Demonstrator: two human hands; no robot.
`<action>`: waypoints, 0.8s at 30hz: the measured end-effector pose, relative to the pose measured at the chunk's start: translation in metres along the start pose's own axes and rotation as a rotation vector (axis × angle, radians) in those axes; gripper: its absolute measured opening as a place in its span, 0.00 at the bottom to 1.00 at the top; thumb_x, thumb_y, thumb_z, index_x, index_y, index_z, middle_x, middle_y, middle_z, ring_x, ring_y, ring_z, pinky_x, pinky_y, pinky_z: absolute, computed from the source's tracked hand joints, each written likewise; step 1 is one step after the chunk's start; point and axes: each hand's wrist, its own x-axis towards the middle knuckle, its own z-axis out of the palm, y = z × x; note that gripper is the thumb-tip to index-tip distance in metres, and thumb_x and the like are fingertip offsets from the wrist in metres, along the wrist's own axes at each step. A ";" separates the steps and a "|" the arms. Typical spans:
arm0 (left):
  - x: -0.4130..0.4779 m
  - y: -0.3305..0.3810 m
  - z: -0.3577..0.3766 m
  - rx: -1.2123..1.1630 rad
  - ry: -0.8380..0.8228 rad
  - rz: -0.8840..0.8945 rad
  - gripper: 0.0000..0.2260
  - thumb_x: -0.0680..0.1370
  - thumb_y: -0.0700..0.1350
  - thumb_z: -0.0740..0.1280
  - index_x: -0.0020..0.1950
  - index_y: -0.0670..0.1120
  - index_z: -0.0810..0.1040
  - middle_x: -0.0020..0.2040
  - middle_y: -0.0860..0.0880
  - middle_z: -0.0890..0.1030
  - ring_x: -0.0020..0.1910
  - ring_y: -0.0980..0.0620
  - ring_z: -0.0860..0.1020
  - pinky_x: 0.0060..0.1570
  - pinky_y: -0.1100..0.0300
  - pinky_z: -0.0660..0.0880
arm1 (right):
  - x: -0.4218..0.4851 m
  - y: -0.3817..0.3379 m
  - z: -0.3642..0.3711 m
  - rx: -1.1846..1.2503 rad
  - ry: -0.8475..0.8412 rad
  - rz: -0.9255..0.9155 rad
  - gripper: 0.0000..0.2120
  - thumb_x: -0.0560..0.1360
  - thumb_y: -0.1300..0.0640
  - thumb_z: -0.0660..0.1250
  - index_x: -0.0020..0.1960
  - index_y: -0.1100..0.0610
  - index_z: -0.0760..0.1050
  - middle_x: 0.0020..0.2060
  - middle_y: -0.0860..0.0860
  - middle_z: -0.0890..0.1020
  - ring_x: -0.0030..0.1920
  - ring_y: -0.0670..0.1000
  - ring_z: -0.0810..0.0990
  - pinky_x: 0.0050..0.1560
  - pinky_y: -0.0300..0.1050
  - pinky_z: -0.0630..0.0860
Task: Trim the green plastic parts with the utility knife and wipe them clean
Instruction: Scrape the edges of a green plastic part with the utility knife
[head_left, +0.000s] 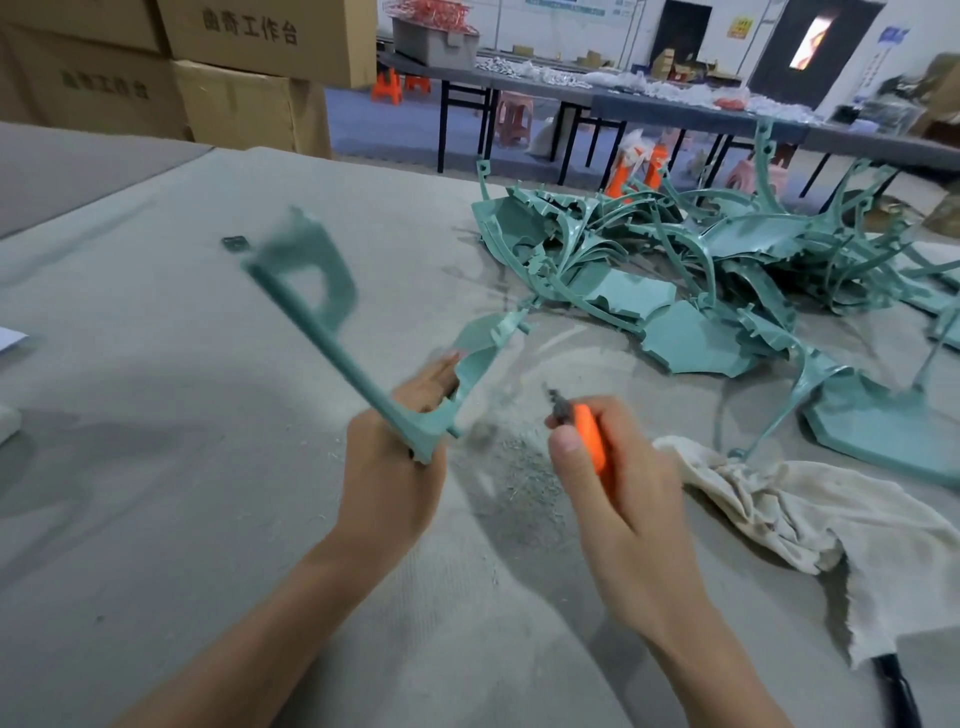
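Observation:
My left hand (397, 467) grips a green plastic part (332, 332) near its lower corner; a long bar of the part rises up and to the left, blurred, and a curved panel reaches right. My right hand (613, 467) holds an orange utility knife (589, 436), its dark tip pointing up-left, a short gap away from the part. A heap of green plastic parts (701, 275) lies on the table at the right. A crumpled off-white rag (779, 504) lies just right of my right hand.
The table carries a grey cloth cover (182, 441) with fine shavings (519, 478) scattered between my hands. A small dark piece (235, 242) lies at the far left. Cardboard boxes (234, 78) are stacked behind; long tables and stools stand beyond.

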 end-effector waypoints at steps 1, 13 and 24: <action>0.005 0.000 -0.002 -0.013 -0.006 0.012 0.12 0.76 0.34 0.62 0.56 0.35 0.81 0.52 0.43 0.83 0.55 0.56 0.76 0.56 0.76 0.67 | 0.000 0.001 0.001 -0.019 -0.007 -0.003 0.18 0.80 0.35 0.55 0.47 0.49 0.71 0.30 0.46 0.72 0.30 0.47 0.71 0.33 0.43 0.65; -0.002 -0.013 -0.007 0.500 0.124 0.493 0.16 0.79 0.36 0.58 0.64 0.42 0.78 0.66 0.45 0.76 0.67 0.43 0.72 0.64 0.47 0.66 | 0.010 -0.004 -0.015 0.483 -0.048 0.307 0.19 0.70 0.38 0.70 0.46 0.55 0.82 0.28 0.47 0.76 0.26 0.41 0.70 0.30 0.32 0.66; -0.003 0.010 0.004 -0.276 0.236 -0.078 0.31 0.73 0.39 0.68 0.71 0.49 0.57 0.67 0.50 0.68 0.61 0.47 0.72 0.55 0.57 0.73 | 0.018 -0.003 -0.021 0.785 0.139 0.564 0.10 0.65 0.47 0.72 0.29 0.51 0.80 0.28 0.54 0.78 0.25 0.49 0.70 0.26 0.40 0.67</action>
